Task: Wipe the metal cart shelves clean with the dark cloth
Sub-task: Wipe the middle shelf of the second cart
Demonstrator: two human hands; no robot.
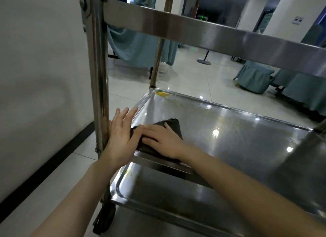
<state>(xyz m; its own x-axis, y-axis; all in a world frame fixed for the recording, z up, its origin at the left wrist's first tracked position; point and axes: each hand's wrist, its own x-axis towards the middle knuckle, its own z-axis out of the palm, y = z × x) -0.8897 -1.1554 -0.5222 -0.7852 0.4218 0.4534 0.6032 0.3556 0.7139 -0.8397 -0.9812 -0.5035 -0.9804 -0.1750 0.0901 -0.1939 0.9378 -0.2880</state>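
Observation:
A steel cart fills the view, with its middle shelf (229, 131) in front of me and a lower shelf (167, 192) beneath it. The dark cloth (173, 126) lies bunched at the middle shelf's near left corner. My right hand (164, 139) lies flat on the cloth with straight fingers pointing left. My left hand (121, 136) is beside it with straight fingers, its palm at the shelf's left rim and touching the cloth's left end. A yellow smear (163, 94) sits in the middle shelf's far left corner, and yellow specks (129, 173) mark the lower shelf.
The top shelf's edge (211, 32) crosses overhead. The cart's left post (98, 78) stands close to a white wall (44, 78). Beyond lie a glossy tiled floor (194, 78), tables draped in teal cloth (255, 78), and a round stand base (203, 61).

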